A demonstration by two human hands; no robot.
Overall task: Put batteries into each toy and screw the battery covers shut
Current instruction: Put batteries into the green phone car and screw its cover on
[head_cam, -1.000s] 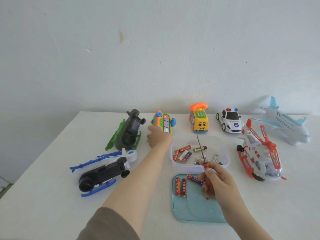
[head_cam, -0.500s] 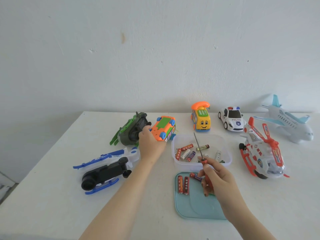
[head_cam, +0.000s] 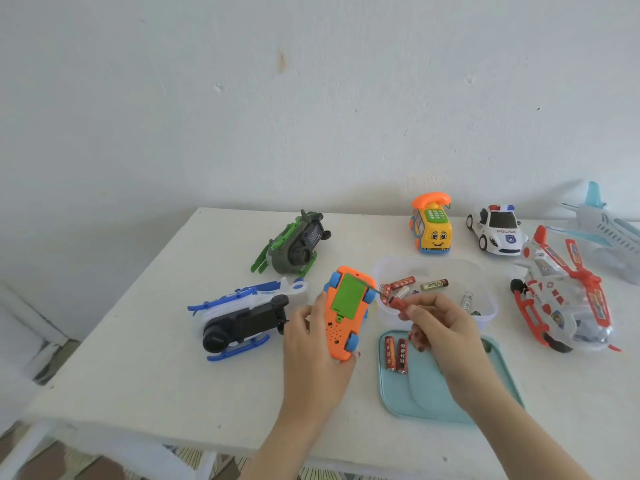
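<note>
Table (head_cam: 138, 358) white | wall (head_cam: 311, 116) scuffed | left hand (head_cam: 311, 344): orange toy (head_cam: 337, 337) | right hand (head_cam: 446, 327): screwdriver (head_cam: 394, 301)

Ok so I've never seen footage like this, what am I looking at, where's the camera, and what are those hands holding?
There is no machine here: these are a person's two bare hands. Every picture comes from one wide-angle camera worn on their head, looking forward and down. The left hand holds an orange toy car turned underside up, so its green battery cover shows. The right hand grips a red-handled screwdriver, its shaft reaching toward the car. On the white table sit a clear tub of loose batteries, a teal tray with two batteries, and more toys: a green helicopter, a blue helicopter, a yellow phone car, a police car, a red-and-white helicopter and a pale blue plane.
</note>
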